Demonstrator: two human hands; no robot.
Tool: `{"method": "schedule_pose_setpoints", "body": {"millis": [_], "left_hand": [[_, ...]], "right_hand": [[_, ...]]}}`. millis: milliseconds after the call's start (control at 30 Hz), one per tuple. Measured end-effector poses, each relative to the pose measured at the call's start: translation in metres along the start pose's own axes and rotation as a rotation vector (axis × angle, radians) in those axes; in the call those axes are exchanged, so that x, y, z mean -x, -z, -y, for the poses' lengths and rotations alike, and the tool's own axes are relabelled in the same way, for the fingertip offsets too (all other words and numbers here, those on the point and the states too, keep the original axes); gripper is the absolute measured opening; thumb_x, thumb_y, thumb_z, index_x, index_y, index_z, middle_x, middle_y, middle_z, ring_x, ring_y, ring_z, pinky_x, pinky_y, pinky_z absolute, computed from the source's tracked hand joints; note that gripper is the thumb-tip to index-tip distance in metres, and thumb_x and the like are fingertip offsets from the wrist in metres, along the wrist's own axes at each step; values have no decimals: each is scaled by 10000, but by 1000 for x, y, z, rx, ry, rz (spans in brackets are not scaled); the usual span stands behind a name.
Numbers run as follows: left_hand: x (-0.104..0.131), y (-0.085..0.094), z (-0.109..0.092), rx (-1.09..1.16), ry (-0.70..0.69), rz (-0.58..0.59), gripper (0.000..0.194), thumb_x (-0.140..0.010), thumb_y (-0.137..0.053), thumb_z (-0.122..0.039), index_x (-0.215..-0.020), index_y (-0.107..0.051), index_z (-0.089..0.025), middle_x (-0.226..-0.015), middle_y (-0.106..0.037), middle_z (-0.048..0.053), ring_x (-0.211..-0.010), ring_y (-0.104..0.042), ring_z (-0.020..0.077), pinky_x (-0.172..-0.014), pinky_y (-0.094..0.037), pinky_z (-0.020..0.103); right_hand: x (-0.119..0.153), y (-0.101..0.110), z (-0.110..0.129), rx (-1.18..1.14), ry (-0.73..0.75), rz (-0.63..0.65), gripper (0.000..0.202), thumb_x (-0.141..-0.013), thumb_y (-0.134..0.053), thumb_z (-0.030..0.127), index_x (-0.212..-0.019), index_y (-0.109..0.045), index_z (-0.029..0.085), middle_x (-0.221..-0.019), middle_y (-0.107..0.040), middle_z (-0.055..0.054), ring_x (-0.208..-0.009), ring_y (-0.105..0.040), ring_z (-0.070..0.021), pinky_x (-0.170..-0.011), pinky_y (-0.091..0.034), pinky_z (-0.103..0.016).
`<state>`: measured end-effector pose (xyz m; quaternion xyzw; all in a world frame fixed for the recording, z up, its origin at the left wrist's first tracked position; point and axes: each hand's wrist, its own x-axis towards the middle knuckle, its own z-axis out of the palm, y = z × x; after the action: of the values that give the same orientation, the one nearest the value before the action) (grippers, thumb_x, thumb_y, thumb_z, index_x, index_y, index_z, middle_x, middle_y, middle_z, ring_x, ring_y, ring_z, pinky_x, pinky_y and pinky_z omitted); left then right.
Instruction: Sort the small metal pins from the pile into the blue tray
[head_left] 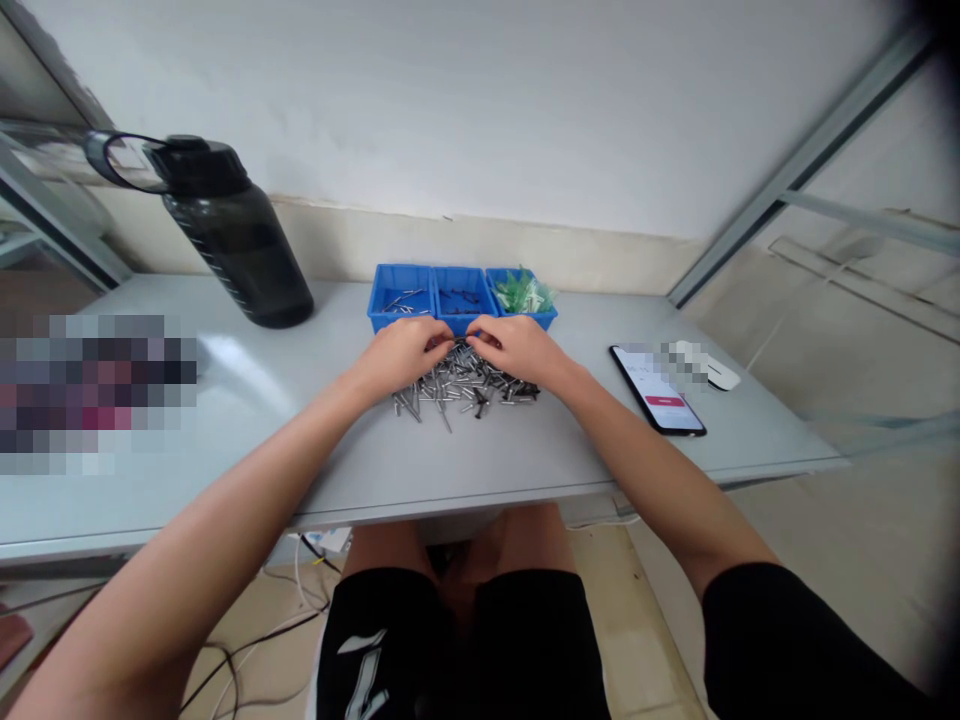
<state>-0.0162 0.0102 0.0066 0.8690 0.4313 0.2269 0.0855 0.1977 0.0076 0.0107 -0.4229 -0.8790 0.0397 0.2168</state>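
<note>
Working knuckle to knuckle at the far edge of a heap of small metal pins (pixel 461 385), left hand (pixel 403 352) and right hand (pixel 517 348) curling fingertips together over the pile, apparently pinching at pieces, though exactly what is pinched cannot be told. Lying loose and silvery-grey on the grey table (pixel 525 450), just in front of three blue bins (pixel 459 296), presumably within easy reach for sorting.

three blue bins (pixel 402 300), one bottle (pixel 232 240), one phone (pixel 658 388), two hands (pixel 461 350).
</note>
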Motion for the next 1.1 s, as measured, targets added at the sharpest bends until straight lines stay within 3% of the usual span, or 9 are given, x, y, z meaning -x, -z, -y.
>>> {"method": "schedule_pose_setpoints", "body": {"millis": [467,633,867,1000,1100], "left_hand": [[0,-2,-4,227,-24,-71,198,-880,-526,-271,-930,-700,-190,-848,-710,24,-776,-636,161,-712,-477,275],[0,-2,-6,200,-62,-71,177,-862,-535,-247,-916,-692,-186,-837,-700,20,-772,-631,157,-703,-471,268],[0,0,-7,218,18,-231,130,-835,-521,-254,-869,-613,-169,-941,-694,52,-780,-631,157,-707,-491,269],[0,2,-5,110,41,-165,113,-836,-519,-258,-887,-592,-188,-828,-689,29,-728,-628,160,-680,-464,268],[1,2,-5,25,-32,-105,138,-850,-499,-268,-904,-596,-187,-814,-672,30,-724,-608,165,-670,-444,272]], "right_hand": [[0,-5,0,5,50,24,182,-928,-495,280,-967,-647,188,-789,-701,-17,-705,-603,-150,-637,-332,-251],[-1,-8,1,32,62,35,192,-940,-480,291,-932,-637,181,-776,-683,-20,-677,-575,-143,-626,-311,-253],[1,-4,5,-34,87,-35,225,-966,-464,326,-1023,-634,191,-754,-669,-2,-679,-575,-137,-648,-338,-246],[2,-3,4,-30,88,-101,270,-980,-436,338,-1112,-616,185,-773,-676,-11,-689,-584,-142,-675,-363,-253],[1,-4,4,-21,75,-94,277,-978,-435,334,-1148,-600,189,-776,-677,-10,-688,-586,-144,-678,-366,-254]]}}
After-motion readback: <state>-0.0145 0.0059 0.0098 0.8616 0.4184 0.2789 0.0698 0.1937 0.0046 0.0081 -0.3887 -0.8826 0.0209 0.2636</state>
